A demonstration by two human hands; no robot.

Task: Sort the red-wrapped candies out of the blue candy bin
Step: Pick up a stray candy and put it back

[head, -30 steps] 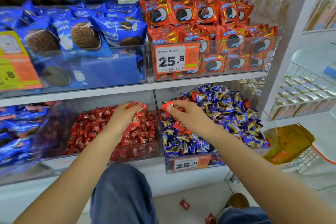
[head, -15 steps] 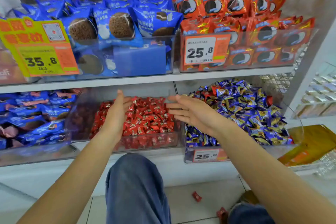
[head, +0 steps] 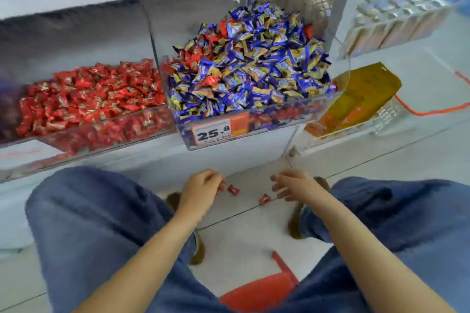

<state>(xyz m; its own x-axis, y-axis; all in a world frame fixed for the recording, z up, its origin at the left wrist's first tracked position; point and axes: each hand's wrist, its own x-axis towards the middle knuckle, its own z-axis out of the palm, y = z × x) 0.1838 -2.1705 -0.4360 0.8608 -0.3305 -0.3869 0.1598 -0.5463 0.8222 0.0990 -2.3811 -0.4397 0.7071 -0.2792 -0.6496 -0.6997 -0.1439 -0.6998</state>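
The blue candy bin [head: 277, 115] stands on the low shelf, heaped with blue-and-gold candies, and some red-wrapped candies [head: 210, 80] are mixed into the pile. To its left is the red candy bin [head: 106, 132]. Both my hands are down at the floor tiles between my knees. My left hand [head: 202, 189] has its fingers loosely curled, and a fallen red candy [head: 233, 189] lies just right of its fingertips. My right hand [head: 292, 185] is spread open, with a second red candy [head: 264, 199] at its fingertips. Motion blur hides whether either hand touches a candy.
My knees in blue jeans [head: 101, 223] flank the hands. A red basket [head: 256, 292] sits on the floor near me. A yellow box [head: 361, 94] lies in a wire basket right of the blue bin. A price tag [head: 216, 131] marks the bin front.
Both hands have left the bins and dropped to the floor beside two fallen red candies. The view has tilted down from the shelves to the floor and my knees.
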